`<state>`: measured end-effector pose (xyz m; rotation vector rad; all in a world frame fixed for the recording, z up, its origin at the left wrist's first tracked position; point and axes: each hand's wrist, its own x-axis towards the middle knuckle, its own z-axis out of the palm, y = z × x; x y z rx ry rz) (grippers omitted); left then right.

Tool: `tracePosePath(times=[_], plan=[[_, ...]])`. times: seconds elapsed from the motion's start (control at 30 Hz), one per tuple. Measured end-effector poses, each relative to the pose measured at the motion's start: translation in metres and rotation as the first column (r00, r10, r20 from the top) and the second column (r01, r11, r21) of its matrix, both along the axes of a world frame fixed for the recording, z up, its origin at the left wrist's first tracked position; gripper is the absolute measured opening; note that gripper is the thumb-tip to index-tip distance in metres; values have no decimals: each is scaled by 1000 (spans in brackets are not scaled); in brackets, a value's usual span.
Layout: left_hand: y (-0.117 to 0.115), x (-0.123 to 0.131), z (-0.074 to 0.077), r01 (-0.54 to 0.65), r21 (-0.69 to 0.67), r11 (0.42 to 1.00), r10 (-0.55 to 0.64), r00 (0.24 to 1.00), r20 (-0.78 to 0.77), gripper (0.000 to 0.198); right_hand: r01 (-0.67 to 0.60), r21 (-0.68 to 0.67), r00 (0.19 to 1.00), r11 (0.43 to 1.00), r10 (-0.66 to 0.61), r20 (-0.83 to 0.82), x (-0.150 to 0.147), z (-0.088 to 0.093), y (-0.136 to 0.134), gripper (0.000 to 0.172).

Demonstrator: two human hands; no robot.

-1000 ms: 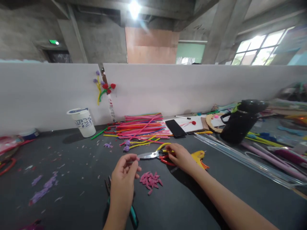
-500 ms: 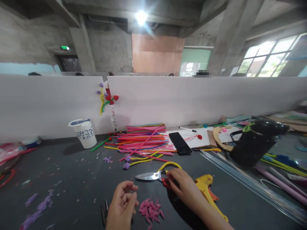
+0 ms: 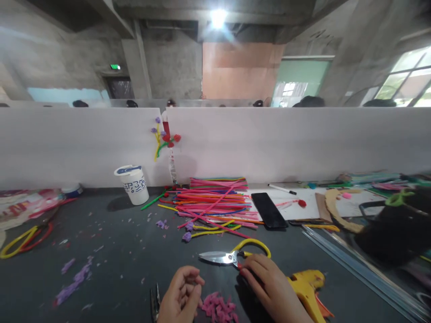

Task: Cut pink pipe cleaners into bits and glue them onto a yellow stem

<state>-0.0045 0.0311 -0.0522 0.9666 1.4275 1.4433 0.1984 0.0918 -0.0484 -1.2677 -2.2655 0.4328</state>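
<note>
Scissors (image 3: 220, 256) with one yellow and one red handle lie on the dark tabletop, blades pointing left. My right hand (image 3: 266, 285) is over the red handle, its fingers bent around it and hiding most of it. Palm inward, my left hand (image 3: 182, 294) hovers low at the bottom centre, its fingers loosely curled and apart from the thumb; nothing shows in it. Beside it lies a heap of small pink snippets (image 3: 218, 308). A yellow glue gun (image 3: 308, 287) lies by my right wrist, partly covered. Dark metal pliers-like tips (image 3: 155, 301) show left of my left hand.
A pile of coloured pipe cleaners (image 3: 212, 202) lies beyond the scissors, beside a black phone (image 3: 269, 211). A white cup (image 3: 135, 186) stands left of it. Clear plastic strips (image 3: 357, 264) and a black jug (image 3: 390, 229) are at right. Purple fluff (image 3: 74, 285) lies at left. A white partition (image 3: 289, 143) closes the back.
The view has swung a little left, so the things on the table appear shifted right. My right hand stays at the scissors' handle, and my left hand remains loosely curled by the pink snippets.
</note>
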Motion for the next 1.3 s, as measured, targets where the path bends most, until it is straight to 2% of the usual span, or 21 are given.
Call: tracePosePath(times=[0.1, 0.23, 0.33, 0.43, 0.53, 0.63, 0.73, 0.83, 1.03, 1.1, 1.2, 1.3], plan=[[1, -3, 0, -22, 1, 1000, 22, 1000, -14, 28, 1, -41, 1000, 999, 0, 23, -1, 7, 1, 21], [4, -5, -4, -28, -65, 997, 26, 999, -32, 27, 3, -119, 995, 993, 8, 97, 2, 32, 3, 17], [5, -3, -9, 15, -128, 992, -22, 998, -54, 23, 14, -58, 979, 998, -2, 202, -3, 55, 12, 13], [6, -1, -14, 112, -155, 982, -128, 987, -96, 19, 97, 52, 954, 994, -107, 281, -21, 64, 35, 13], [8, -4, -18, 203, -207, 957, -231, 965, -122, 23, 120, 83, 939, 989, -141, 314, -48, 52, 65, 12], [11, -10, -19, 274, -259, 926, -311, 944, -113, 27, 140, 116, 916, 983, -173, 362, -71, 32, 88, 23], [13, -14, -21, 345, -284, 895, -387, 916, -106, 27, 133, 138, 901, 981, -178, 396, -79, 16, 98, 28], [14, -13, -21, 379, -293, 878, -424, 899, -108, 25, 125, 161, 892, 979, -182, 413, -79, 8, 100, 28], [16, -13, -7, 358, -286, 889, -422, 883, -207, 15, 106, 194, 900, 975, -177, 398, -79, 5, 103, 28], [13, -17, -3, 342, -332, 879, -431, 867, -248, 14, 105, 205, 909, 973, -177, 377, -76, 7, 105, 28], [6, -26, -1, 335, -411, 848, -469, 835, -287, 14, 92, 215, 923, 972, -164, 348, -65, 12, 107, 26], [-2, -36, -1, 325, -366, 872, -456, 811, -368, 14, 64, 227, 934, 972, -139, 330, -54, 18, 108, 24]])
